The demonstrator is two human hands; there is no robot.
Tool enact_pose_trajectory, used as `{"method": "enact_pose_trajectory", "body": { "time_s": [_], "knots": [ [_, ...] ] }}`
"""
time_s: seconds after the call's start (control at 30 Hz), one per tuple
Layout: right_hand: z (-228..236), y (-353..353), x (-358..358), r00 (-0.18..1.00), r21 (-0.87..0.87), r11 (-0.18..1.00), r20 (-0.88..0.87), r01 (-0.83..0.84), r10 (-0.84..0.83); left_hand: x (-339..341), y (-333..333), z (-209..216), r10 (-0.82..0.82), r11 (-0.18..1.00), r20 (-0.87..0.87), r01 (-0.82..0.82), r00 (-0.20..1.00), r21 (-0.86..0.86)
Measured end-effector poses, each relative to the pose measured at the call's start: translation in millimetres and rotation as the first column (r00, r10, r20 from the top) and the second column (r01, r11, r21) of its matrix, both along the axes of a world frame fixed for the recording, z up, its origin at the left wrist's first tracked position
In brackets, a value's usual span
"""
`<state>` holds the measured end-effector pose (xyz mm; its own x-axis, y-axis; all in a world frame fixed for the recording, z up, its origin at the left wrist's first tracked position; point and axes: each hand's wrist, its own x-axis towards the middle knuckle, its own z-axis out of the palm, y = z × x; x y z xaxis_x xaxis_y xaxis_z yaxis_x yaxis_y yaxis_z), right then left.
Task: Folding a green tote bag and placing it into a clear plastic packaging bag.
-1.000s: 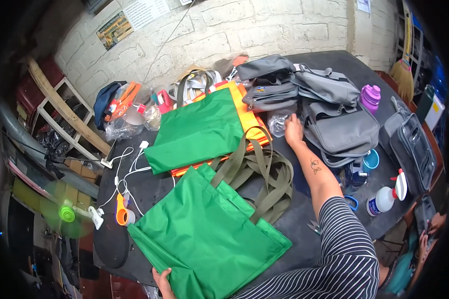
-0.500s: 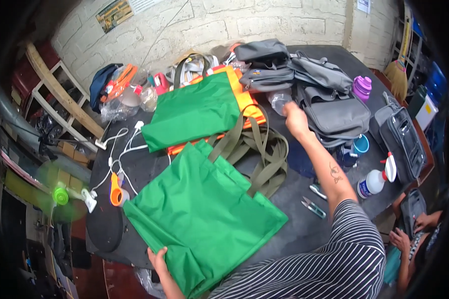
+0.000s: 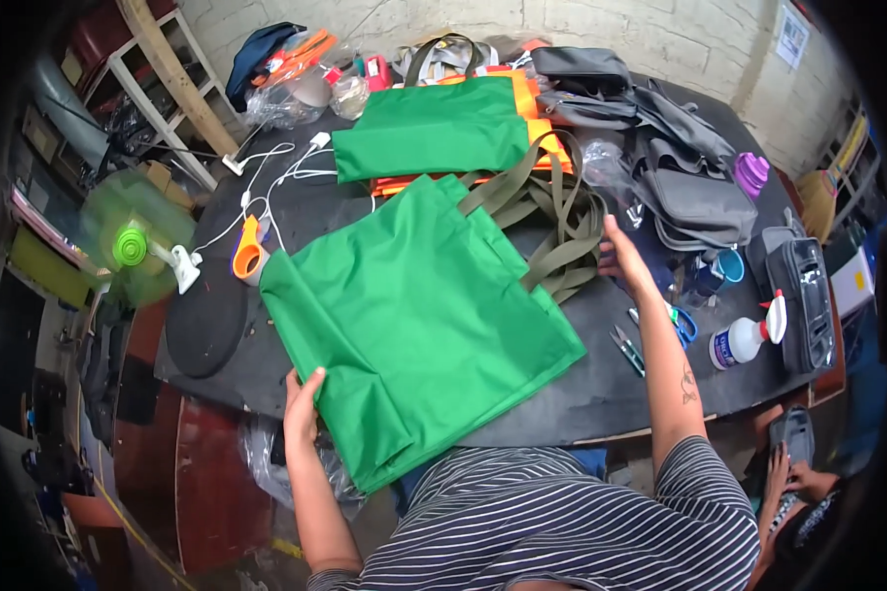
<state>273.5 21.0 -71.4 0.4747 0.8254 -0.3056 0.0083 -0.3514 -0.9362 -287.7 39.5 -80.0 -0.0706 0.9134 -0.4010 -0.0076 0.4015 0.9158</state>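
Large green tote bags lie stacked in front of me, their near corner hanging over the table's front edge. My left hand grips the stack's left edge, thumb against the fabric and some fingers hidden under it. Olive webbing straps spill from the stack's far right side. Beside these straps my right hand is open, fingers apart, with nothing in it. Farther back, another green bag rests on orange fabric.
Grey bags are piled at the back right. A spray bottle, thread snips, blue-handled scissors and a blue cup are at the right. White cables, a tape dispenser and a fan stand left. Another person's hands work lower right.
My right hand has drawn back from the clear plastic by the grey bags to beside the straps, its fingers now spread. My left hand stays at the green stack's edge. The view has shifted.
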Motion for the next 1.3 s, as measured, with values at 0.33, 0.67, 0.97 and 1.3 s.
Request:
{"method": "enact_pose_trajectory", "body": {
  "time_s": [0.33, 0.67, 0.97, 1.3],
  "knots": [
    [21.8, 32.5, -13.3, 0.662, 0.437, 0.9, -0.677, 0.008, 0.322, 11.4, -16.9, 10.8, -0.125, 0.981, -0.058, 0.132, 0.991, 0.141],
    [70.5, -9.0, -215.4, -0.126, -0.353, 0.702, 0.926, -0.618, 0.355, 105.1, 8.7, 128.6, 0.179, 0.326, -0.62, 0.549, 0.764, 0.77],
    [65.8, -7.7, -192.2, 0.665, 0.368, 0.68, 0.708, -0.634, 0.237, 149.8, 55.6, 8.7, -0.082, 0.144, -0.986, 0.98, 0.147, 0.134],
    [-12.8, 54.0, -73.3, 0.915, -0.034, 0.987, -0.371, 0.155, -0.157, 147.8, 50.2, 1.9, -0.045, 0.136, -0.976, 0.969, 0.212, 0.205]
  ]
}}
